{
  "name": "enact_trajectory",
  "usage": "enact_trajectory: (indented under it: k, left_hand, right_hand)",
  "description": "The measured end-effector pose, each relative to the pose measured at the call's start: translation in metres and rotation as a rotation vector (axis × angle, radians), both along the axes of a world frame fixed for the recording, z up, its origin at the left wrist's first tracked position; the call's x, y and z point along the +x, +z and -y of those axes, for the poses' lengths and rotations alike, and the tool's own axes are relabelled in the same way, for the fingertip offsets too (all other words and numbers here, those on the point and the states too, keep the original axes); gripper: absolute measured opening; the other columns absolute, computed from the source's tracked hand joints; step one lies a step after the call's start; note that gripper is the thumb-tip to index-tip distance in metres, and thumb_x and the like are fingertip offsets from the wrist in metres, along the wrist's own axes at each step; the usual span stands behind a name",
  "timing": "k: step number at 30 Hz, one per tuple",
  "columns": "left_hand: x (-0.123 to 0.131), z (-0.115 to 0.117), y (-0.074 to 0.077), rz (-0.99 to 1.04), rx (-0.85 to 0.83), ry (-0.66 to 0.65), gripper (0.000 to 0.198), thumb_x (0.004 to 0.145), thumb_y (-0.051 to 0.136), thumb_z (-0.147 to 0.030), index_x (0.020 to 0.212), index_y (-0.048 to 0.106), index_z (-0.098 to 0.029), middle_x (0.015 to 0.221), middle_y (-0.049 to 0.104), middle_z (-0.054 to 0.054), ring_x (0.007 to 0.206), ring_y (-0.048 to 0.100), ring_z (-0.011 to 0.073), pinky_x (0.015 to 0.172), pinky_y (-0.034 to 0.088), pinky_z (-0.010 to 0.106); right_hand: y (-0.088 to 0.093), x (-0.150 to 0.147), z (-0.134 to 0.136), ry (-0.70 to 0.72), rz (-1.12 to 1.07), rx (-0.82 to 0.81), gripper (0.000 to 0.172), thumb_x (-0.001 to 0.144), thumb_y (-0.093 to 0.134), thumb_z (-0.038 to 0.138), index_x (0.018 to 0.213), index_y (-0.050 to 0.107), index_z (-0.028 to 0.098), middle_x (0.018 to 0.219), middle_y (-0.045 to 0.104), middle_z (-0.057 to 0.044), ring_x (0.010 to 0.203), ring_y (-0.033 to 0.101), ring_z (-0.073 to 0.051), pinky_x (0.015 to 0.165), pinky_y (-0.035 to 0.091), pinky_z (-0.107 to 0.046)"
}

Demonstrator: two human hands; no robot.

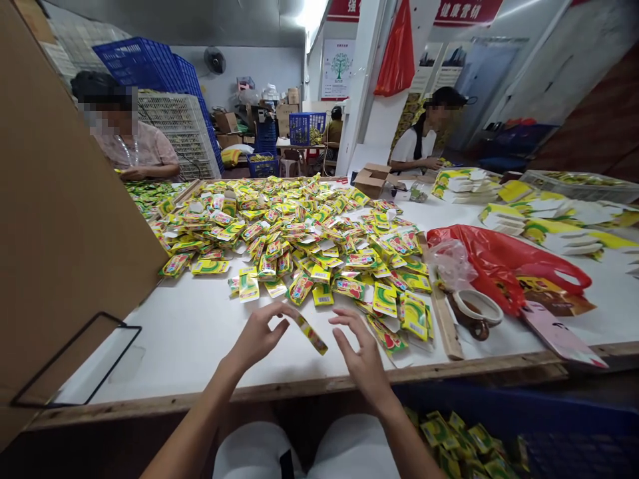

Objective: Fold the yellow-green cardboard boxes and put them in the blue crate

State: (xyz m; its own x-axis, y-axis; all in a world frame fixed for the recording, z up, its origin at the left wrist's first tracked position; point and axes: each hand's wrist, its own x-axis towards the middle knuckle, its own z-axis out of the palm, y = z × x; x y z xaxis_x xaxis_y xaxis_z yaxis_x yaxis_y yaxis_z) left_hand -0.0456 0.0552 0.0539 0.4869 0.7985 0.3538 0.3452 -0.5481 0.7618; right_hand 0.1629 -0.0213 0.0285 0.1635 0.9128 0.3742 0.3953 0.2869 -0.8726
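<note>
At the left hand's (pixel 260 337) fingers, a slim yellow carton (pixel 312 334) tilts edge-on, its upper end by the fingertips; whether they pinch it, I cannot tell. The right hand (pixel 362 359), across from it, has fingers spread. Just beyond the fingers, similar cartons (pixel 299 233) heap the worktop (pixel 192 346); rightward sits a mug (pixel 476 309).

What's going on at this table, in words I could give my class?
Someone's left hand has its fingers at one end of a small box; how firmly they grip it is hard to tell. The right hand is open beside it, holding nothing. A big, loose pile of yellow and green boxes covers much of the white table, with more in a blue crate below.
</note>
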Motion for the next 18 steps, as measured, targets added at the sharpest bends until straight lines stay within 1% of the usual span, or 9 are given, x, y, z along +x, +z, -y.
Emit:
enact_trajectory:
  k: [2,4,5,7,8,10,12,15,18]
  left_hand:
    - [0.004,0.002,-0.004,0.035,-0.066,-0.06,0.017,0.078,0.05,-0.013,0.083,0.064,-0.02,0.087,0.068,0.005,0.084,0.062,0.0195,0.079,0.049,0.032]
    - [0.01,0.003,-0.01,0.073,-0.138,-0.093,0.004,0.075,0.057,-0.018,0.076,0.062,-0.019,0.082,0.067,0.004,0.079,0.061,0.0189,0.073,0.05,0.03]
    - [0.013,0.004,-0.013,0.097,-0.17,-0.101,0.003,0.073,0.062,-0.021,0.075,0.06,-0.019,0.081,0.066,0.004,0.077,0.061,0.0186,0.071,0.05,0.03]
    - [0.019,0.007,-0.019,0.196,-0.224,-0.062,0.011,0.074,0.064,-0.025,0.079,0.058,-0.018,0.082,0.065,0.004,0.079,0.061,0.0185,0.073,0.05,0.03]
    - [0.021,0.009,-0.022,0.28,-0.242,-0.008,0.012,0.077,0.061,-0.027,0.085,0.056,-0.019,0.085,0.065,0.005,0.081,0.062,0.0184,0.076,0.05,0.031]
    - [0.024,0.019,-0.028,0.466,-0.263,0.118,0.017,0.085,0.052,-0.026,0.1,0.048,-0.021,0.092,0.064,0.005,0.085,0.063,0.0179,0.08,0.049,0.034]
    - [0.023,0.032,-0.035,0.579,-0.254,0.18,0.021,0.089,0.047,-0.024,0.108,0.04,-0.023,0.1,0.063,0.006,0.091,0.063,0.0185,0.085,0.049,0.038]
    - [0.019,0.053,-0.049,0.542,-0.164,0.155,0.028,0.087,0.049,-0.019,0.112,0.037,-0.025,0.114,0.059,0.008,0.108,0.058,0.0212,0.095,0.044,0.043]
    - [0.017,0.065,-0.062,0.446,-0.031,0.16,0.036,0.084,0.053,-0.012,0.114,0.038,-0.026,0.119,0.056,0.009,0.114,0.055,0.0217,0.098,0.043,0.044]
  right_hand:
    - [-0.011,-0.012,-0.014,0.161,-0.105,-0.063,0.023,0.086,0.055,0.027,0.108,0.06,0.024,0.12,0.06,-0.008,0.114,0.053,-0.024,0.097,0.041,-0.041]
    - [-0.023,-0.023,-0.023,0.359,-0.241,-0.166,0.034,0.083,0.058,0.027,0.117,0.054,0.024,0.108,0.066,-0.007,0.103,0.061,-0.022,0.087,0.049,-0.037]
    - [-0.028,-0.028,-0.024,0.439,-0.312,-0.21,0.038,0.082,0.06,0.027,0.119,0.052,0.023,0.099,0.068,-0.006,0.096,0.064,-0.021,0.081,0.051,-0.035]
    - [-0.036,-0.034,-0.024,0.492,-0.432,-0.245,0.041,0.08,0.061,0.025,0.118,0.048,0.023,0.087,0.069,-0.003,0.084,0.066,-0.019,0.073,0.054,-0.032]
    - [-0.038,-0.036,-0.021,0.457,-0.464,-0.231,0.04,0.079,0.062,0.024,0.116,0.047,0.023,0.085,0.068,-0.002,0.082,0.066,-0.019,0.073,0.054,-0.031]
    - [-0.04,-0.036,-0.015,0.311,-0.47,-0.16,0.034,0.078,0.063,0.022,0.108,0.047,0.024,0.087,0.067,-0.002,0.084,0.065,-0.018,0.075,0.053,-0.031]
    - [-0.04,-0.034,-0.008,0.175,-0.427,-0.088,0.026,0.079,0.062,0.021,0.102,0.048,0.024,0.093,0.066,-0.003,0.091,0.064,-0.019,0.083,0.051,-0.032]
    - [-0.039,-0.03,-0.001,0.108,-0.353,-0.027,0.02,0.082,0.059,0.019,0.1,0.05,0.024,0.101,0.065,-0.004,0.1,0.062,-0.019,0.092,0.048,-0.035]
    - [-0.04,-0.029,0.002,0.105,-0.294,0.004,0.02,0.083,0.059,0.017,0.1,0.052,0.024,0.102,0.066,-0.005,0.102,0.062,-0.02,0.092,0.048,-0.038]
